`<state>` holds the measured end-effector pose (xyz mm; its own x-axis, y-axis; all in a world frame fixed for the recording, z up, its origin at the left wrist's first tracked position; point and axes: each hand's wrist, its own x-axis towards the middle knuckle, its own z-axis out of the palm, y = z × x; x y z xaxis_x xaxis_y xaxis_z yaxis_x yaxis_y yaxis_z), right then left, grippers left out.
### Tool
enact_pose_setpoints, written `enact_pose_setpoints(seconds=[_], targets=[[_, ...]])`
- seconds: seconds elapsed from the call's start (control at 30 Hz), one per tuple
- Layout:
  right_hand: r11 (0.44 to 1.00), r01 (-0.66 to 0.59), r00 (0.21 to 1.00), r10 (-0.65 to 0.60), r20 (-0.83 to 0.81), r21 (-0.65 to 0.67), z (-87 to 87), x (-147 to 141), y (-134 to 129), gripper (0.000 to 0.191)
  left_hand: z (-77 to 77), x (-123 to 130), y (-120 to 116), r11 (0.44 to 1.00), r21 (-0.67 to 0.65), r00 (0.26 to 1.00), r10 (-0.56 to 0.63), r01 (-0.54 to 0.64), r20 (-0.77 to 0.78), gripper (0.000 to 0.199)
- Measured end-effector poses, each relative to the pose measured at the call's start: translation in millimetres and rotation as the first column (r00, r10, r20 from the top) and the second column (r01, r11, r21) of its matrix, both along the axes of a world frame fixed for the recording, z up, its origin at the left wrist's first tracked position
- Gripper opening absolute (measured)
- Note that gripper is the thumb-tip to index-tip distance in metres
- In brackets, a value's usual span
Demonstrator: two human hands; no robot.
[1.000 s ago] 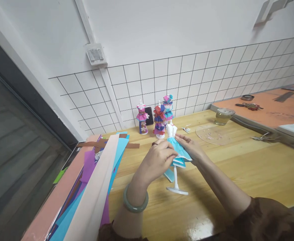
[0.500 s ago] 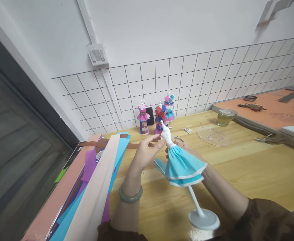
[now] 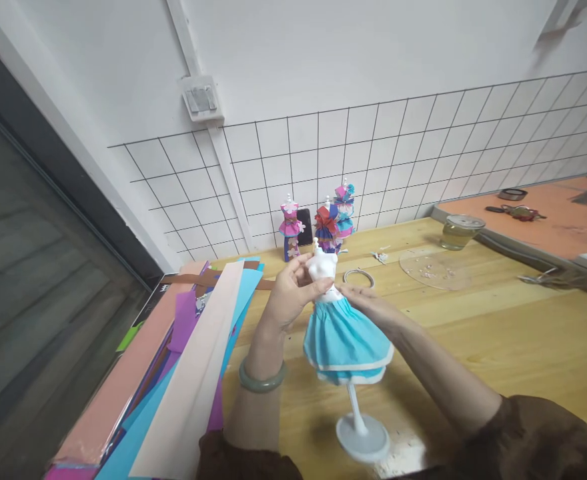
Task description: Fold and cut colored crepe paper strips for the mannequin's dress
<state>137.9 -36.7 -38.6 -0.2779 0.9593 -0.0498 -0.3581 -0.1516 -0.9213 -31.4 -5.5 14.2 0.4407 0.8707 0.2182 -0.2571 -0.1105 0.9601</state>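
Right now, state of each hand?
Left hand: closed, holding the mannequin by its torso.
Right hand: at the mannequin's waist; whether gripping cannot be told.

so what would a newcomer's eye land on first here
Likely the flared turquoise skirt with white hems, front and centre on a white mannequin held in the left hand. Behind it, near the wall, stand three small mannequins in colourful dresses. A long pale-pink sheet lies at left.

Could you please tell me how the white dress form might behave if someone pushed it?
The dress form would probably tip easily, since a thin stem carries it above a round base narrower than the blue skirt. The skirt looks thin and gathered, so it may crumple when pressed.
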Motion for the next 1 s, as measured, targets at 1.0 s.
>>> enact_pose_setpoints(seconds=[1.0], targets=[[0.961,0.080,0.950,-0.154,0.271,0.264,-1.9,-2,11,0.056,-10.3,6,1,0.855,0.398,0.820,0.471,-0.333,-0.325,0.056]])
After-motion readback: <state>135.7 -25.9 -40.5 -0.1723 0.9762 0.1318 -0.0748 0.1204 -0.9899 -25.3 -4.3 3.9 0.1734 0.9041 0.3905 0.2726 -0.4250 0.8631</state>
